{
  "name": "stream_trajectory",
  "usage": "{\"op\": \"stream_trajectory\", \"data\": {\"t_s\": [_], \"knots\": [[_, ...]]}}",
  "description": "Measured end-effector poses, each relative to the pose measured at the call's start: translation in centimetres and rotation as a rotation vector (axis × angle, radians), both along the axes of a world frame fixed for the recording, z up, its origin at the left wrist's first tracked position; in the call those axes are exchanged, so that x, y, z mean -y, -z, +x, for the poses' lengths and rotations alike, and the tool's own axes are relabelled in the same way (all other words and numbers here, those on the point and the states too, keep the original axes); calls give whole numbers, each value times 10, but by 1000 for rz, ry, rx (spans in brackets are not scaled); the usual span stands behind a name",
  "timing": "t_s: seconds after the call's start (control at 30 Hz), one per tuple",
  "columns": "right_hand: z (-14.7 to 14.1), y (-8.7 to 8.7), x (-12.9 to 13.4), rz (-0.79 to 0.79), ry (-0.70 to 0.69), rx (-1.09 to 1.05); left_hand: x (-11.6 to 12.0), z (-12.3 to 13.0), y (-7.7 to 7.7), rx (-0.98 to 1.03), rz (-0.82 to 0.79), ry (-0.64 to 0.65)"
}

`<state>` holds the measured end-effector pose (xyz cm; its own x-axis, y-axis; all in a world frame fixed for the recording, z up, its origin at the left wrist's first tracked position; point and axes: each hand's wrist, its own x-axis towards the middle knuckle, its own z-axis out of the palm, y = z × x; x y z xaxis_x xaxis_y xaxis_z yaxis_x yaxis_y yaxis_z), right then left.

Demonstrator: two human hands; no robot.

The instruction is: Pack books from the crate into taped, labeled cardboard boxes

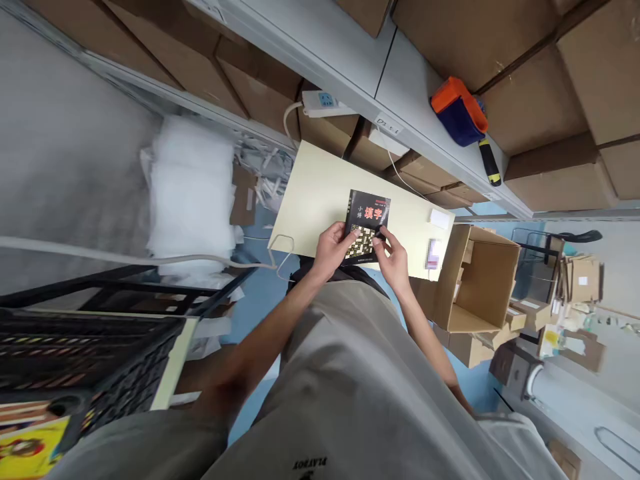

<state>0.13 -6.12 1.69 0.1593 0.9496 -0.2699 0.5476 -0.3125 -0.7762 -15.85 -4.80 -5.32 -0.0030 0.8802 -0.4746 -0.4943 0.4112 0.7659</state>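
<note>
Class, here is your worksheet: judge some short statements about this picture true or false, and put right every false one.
1. The left hand and right hand both hold the dark book. True.
2. The dark book's largest characters are green. False: they are red-orange.
3. An orange-and-blue object rests on the grey shelf. True.
4. The large cardboard box by the right end of the pale table is closed. False: it is open, and its inside shows.
5. The black crate stands to the right of the pale table. False: it is to the left.
</note>
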Motion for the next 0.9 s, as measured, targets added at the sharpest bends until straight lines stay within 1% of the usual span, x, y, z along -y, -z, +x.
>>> {"op": "stream_trajectory", "data": {"t_s": [0.1, 0.17, 0.23, 0.3, 0.33, 0.37, 0.4, 0.47, 0.5, 0.53, 0.57, 0.63, 0.67, 0.7, 0.8, 0.9], "knots": [[-15, -12, 2, 33, -60, 68, 8, 7, -17, -142, 111, 12], [-21, -15, 1, 33, -53, 26, 15, 14, -27, -217, 186, 50], [-20, -12, -1, 13, -26, -51, 21, 19, -34, -334, 295, 111], [-11, -3, -5, 16, 31, -131, 22, 19, -33, -469, 432, 195], [-5, 3, -7, 28, 68, -182, 20, 16, -29, -521, 479, 233], [3, 9, -9, 38, 102, -243, 16, 12, -24, -561, 489, 251], [12, 15, -11, 41, 129, -312, 10, 8, -17, -591, 457, 245], [28, 23, -12, 18, 147, -457, -3, -3, -4, -598, 300, 178], [35, 26, -12, -8, 142, -525, -9, -7, 1, -552, 217, 156], [41, 28, -11, -37, 134, -584, -15, -11, 5, -464, 146, 169], [46, 29, -10, -60, 127, -630, -19, -13, 6, -350, 92, 216], [54, 29, -8, -92, 111, -680, -23, -13, 4, -127, 23, 333], [57, 29, -9, -100, 102, -685, -23, -11, 0, -63, 3, 365], [60, 30, -10, -103, 94, -678, -22, -8, -4, -38, -10, 368], [67, 32, -16, -63, 103, -576, -18, 1, -15, -94, -10, 269], [66, 31, -18, 65, 175, -342, -15, 10, -24, -230, 59, 165]]}}
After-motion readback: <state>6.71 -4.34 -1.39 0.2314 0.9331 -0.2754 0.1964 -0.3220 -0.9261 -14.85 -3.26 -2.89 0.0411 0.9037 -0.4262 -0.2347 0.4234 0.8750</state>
